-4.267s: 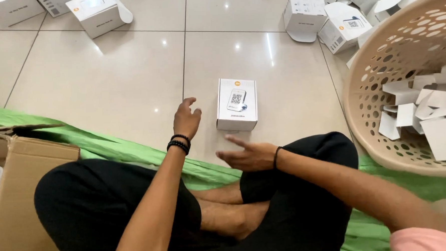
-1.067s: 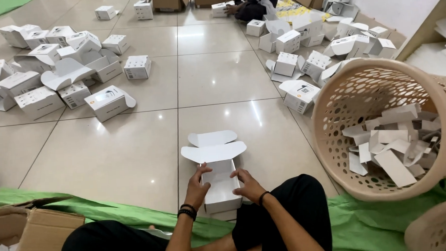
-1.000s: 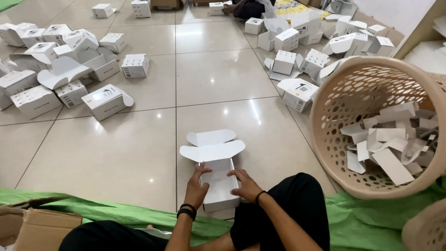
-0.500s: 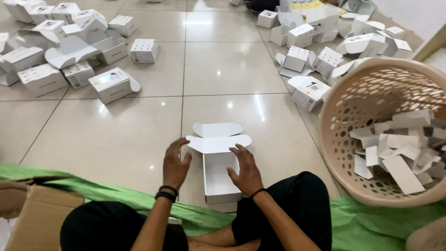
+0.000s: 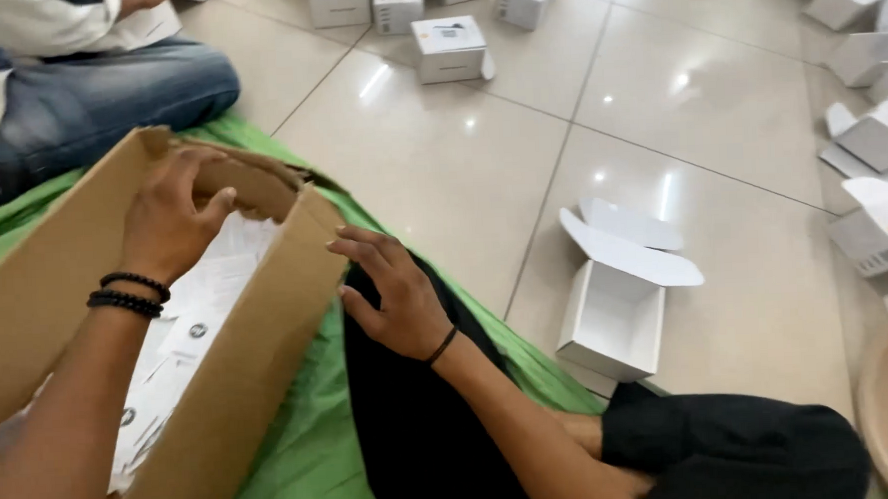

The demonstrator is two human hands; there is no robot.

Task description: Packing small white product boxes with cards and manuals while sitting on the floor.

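Both our hands have left the open white box (image 5: 615, 317), which now sits on the tile floor (image 5: 440, 160) beside our right knee, lid flaps up. Our left hand (image 5: 168, 217) reaches into the brown cardboard carton (image 5: 259, 357), fingers loosely curled and holding nothing, above white leaflets (image 5: 183, 336). Our right hand (image 5: 391, 292) hovers spread and empty just beside the carton's wall, over the green mat (image 5: 309, 465).

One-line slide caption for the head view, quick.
Left hand reaches into carton of white packets; right hand hovers beside it; open white box on floor.
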